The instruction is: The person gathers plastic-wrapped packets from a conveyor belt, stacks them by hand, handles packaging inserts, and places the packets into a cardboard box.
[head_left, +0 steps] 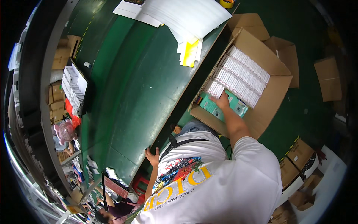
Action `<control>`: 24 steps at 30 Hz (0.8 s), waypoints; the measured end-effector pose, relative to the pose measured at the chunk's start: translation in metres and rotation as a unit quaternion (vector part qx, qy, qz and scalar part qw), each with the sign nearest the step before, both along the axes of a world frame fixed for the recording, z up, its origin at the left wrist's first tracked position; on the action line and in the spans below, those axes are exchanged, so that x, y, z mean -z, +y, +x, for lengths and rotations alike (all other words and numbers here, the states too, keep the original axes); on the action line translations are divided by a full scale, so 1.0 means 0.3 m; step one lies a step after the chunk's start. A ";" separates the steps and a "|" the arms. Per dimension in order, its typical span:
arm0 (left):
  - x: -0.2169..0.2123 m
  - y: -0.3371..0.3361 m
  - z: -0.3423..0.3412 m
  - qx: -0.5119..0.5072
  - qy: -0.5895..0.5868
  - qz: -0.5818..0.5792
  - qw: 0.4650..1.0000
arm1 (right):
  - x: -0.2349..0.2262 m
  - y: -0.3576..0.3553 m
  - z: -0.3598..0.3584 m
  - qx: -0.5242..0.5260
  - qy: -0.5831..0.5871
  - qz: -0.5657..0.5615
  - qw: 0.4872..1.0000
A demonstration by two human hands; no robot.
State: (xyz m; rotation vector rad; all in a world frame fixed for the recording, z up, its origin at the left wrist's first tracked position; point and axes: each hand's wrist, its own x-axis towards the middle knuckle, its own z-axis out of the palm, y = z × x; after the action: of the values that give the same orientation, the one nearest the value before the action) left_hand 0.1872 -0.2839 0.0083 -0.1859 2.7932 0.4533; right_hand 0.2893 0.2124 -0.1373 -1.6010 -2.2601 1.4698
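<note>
Head view, looking steeply down: the long dark-green worktable point(138, 89) fills the middle, its black front edge running diagonally from upper right to lower left. Just beside that edge, on the green floor, stands the large open brown cardboard carton point(274, 97), flaps spread, packed with rows of small white boxes point(242, 76) standing on edge; the near corner holds teal-green flat boxes point(218, 107) lying lower than the white rows. The right hand point(223, 100) reaches down into this carton and rests on the end of a white row, above the teal boxes, fingers bent forward; whether they pinch a box or only press on it cannot be told. The left hand point(153, 156) lies on the table's front edge, fingers spread, as a brace. Judged from this, a clean lift would want the fingers set on both faces of one box and drawn straight up, since the rows sit tight and neighbours could tip. A stack of white sheets point(186, 15) with yellow sheets point(191, 52) beneath overhangs the table's far end, well apart from the carton. A tray of white boxes point(74, 87) sits at the table's left side. Smaller brown cartons point(328, 78) lie on the floor to the right. A yellow tape roll point(226, 3) shows at the top edge.
</note>
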 end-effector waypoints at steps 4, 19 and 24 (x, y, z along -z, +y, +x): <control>-0.008 0.024 0.003 0.005 -0.008 -0.011 1.000 | -0.001 -0.019 0.002 -0.028 -0.134 0.075 0.988; -0.016 0.065 0.028 -0.011 -0.020 -0.029 0.999 | -0.020 0.043 -0.056 -0.041 -0.264 -0.039 0.963; -0.005 0.075 0.041 -0.065 -0.041 0.081 0.994 | 0.010 0.065 -0.055 -0.053 -0.262 -0.016 0.964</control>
State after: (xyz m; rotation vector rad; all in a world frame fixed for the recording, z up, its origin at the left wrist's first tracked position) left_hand 0.1996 -0.2615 0.0099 -0.3430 2.6590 0.6839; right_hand 0.2729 0.2320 -0.1403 -2.1173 -2.6247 1.2086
